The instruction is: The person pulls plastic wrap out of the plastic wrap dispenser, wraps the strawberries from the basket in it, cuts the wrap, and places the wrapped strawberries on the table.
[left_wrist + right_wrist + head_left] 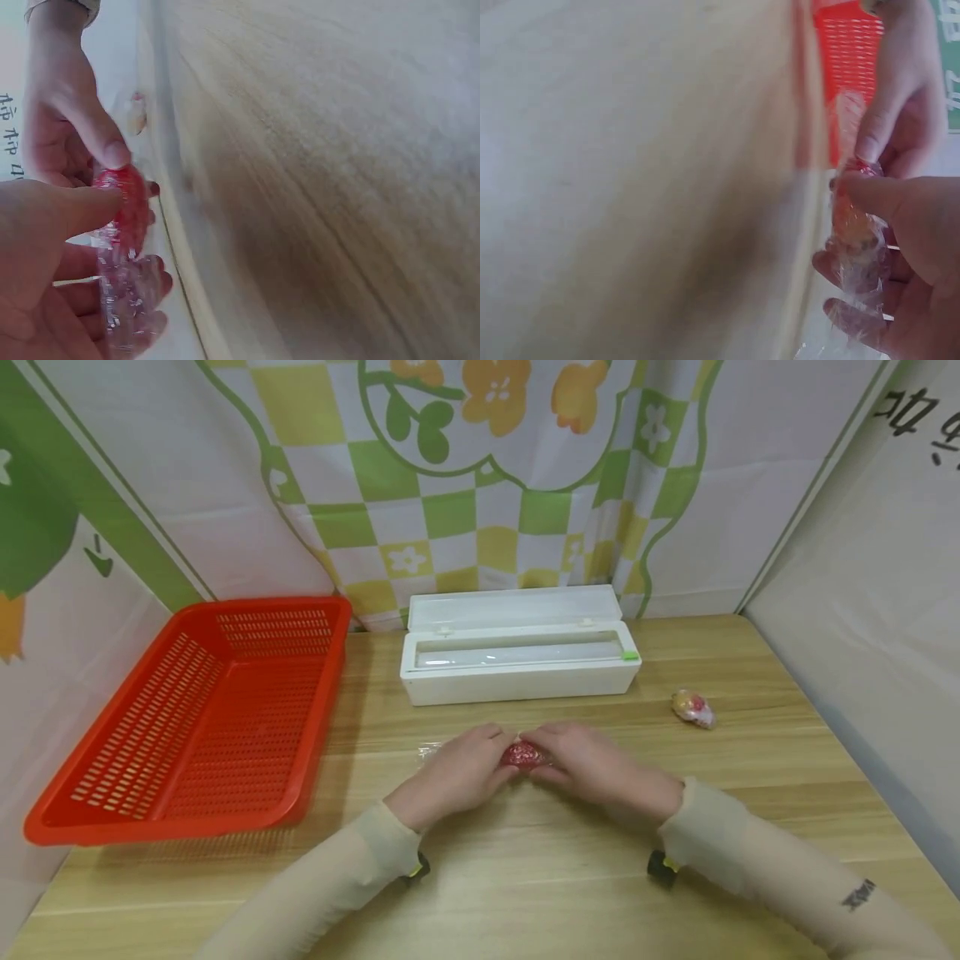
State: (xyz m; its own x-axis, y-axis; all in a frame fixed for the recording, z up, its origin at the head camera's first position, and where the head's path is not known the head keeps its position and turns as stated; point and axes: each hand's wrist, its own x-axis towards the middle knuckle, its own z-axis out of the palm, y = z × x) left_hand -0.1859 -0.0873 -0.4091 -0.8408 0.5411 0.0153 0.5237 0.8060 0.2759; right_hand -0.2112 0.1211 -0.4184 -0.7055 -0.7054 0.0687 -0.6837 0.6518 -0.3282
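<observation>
Both hands hold a small red item in clear plastic film (527,755) between them, above the wooden table in front of the white box. From its left side my left hand (459,770) pinches it, thumb on the near face and fingers behind. On the other side my right hand (596,767) pinches it the same way. Loose film (127,300) trails over the left fingers in the left wrist view. The right wrist view shows crinkled film (861,289) across the right fingers, with an orange-red part under the thumb. Exactly what is wrapped cannot be made out.
A white film dispenser box (521,681) stands at the back, lid raised, a roll inside and a green slider (630,656) at its right end. To the left sits a red plastic basket (315,718). A wrapped yellow-and-red item (692,707) lies at the right.
</observation>
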